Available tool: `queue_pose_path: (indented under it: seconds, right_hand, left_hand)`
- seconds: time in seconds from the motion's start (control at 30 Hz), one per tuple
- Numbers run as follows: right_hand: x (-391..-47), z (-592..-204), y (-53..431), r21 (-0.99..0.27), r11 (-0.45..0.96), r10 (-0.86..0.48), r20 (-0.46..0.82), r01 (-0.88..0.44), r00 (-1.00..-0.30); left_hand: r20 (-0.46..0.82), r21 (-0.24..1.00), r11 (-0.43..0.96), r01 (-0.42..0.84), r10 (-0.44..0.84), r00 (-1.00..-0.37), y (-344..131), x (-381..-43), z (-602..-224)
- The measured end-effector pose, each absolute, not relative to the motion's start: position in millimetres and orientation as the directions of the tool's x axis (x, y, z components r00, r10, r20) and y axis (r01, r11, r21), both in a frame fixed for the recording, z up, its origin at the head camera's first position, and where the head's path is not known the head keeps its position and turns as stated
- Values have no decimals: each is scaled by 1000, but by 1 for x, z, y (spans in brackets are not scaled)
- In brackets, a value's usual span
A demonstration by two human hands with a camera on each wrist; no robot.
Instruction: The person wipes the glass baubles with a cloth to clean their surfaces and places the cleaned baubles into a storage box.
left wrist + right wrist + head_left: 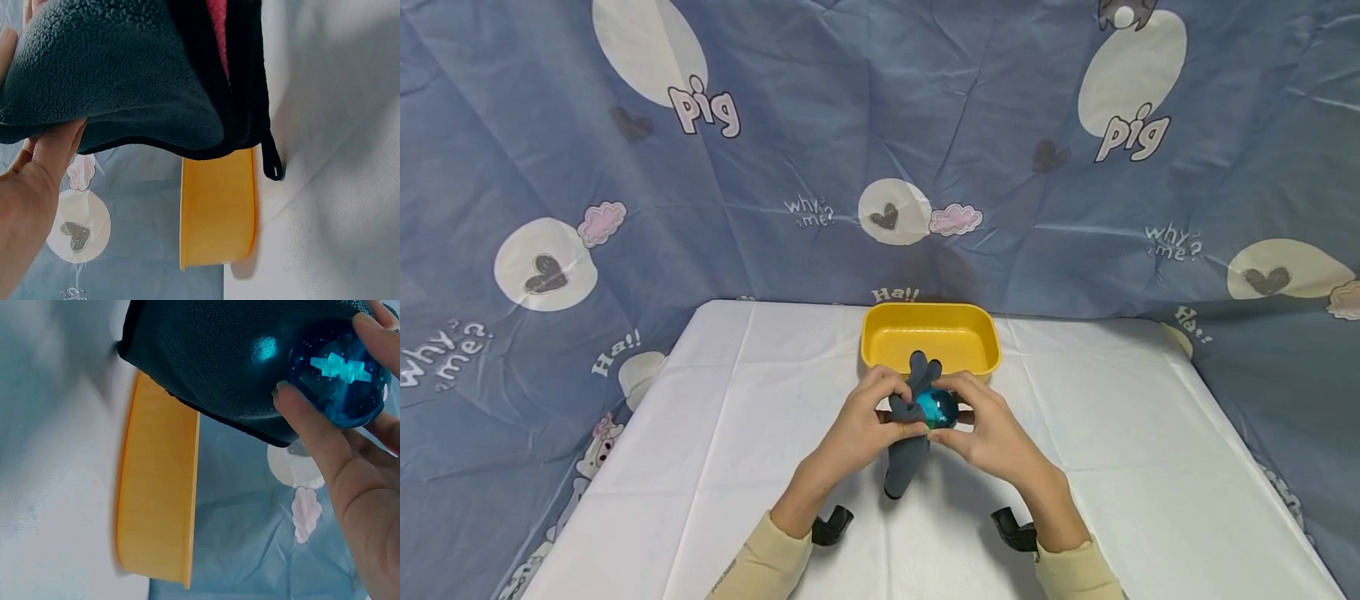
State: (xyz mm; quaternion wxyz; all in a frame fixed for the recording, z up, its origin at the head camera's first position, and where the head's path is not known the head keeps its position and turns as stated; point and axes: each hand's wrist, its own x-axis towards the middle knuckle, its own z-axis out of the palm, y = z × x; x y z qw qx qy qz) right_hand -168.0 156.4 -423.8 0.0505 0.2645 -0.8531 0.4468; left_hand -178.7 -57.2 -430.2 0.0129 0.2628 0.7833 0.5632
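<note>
My left hand [868, 421] grips a dark grey-green cloth [907, 465] with black edging, bunched in the fingers and hanging below them. Red-pink fabric and a hanging loop [271, 164] show at its edge in the left wrist view. Fingers and thumb of my right hand [996, 425] hold a glossy, see-through blue ball [937, 407] against the cloth. Inside the ball, the right wrist view shows a small pale shape [340, 367] among tiny specks. Both hands are raised above the table, just in front of the yellow tub.
A yellow rectangular tub [931, 313] stands at the back of the white-covered table [760, 417]. Behind it hangs a blue printed curtain [820, 125]. Black curved pieces [832, 527] sit at both wrists.
</note>
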Motion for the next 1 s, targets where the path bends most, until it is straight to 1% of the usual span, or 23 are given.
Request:
queue_pose_path:
  seconds: [0.17,0.3,0.4,0.67,0.77,1.0]
  right_hand:
    - [-164,-415,153,-801,409,-378,287,-437,-880]
    - [-157,-402,149,-826,375,-386,274,-421,-881]
    - [-158,-402,150,-837,347,-396,278,-423,-875]
    - [-161,-404,151,-941,179,-400,197,-287,-895]
    - [-163,-407,150,-952,161,-387,180,-258,-904]
    - [-171,-425,152,-963,176,-355,131,-203,-926]
  left_hand:
    - [311,873,234,428,411,-857,-57,-179,-433]
    - [346,848,254,466,401,-848,-56,-178,-434]
    - [371,833,255,490,400,-838,-55,-178,-434]
    - [412,813,249,526,392,-823,-53,-173,-426]
    - [419,812,244,530,386,-822,-52,-168,-416]
    - [419,819,234,525,383,-824,-52,-162,-403]
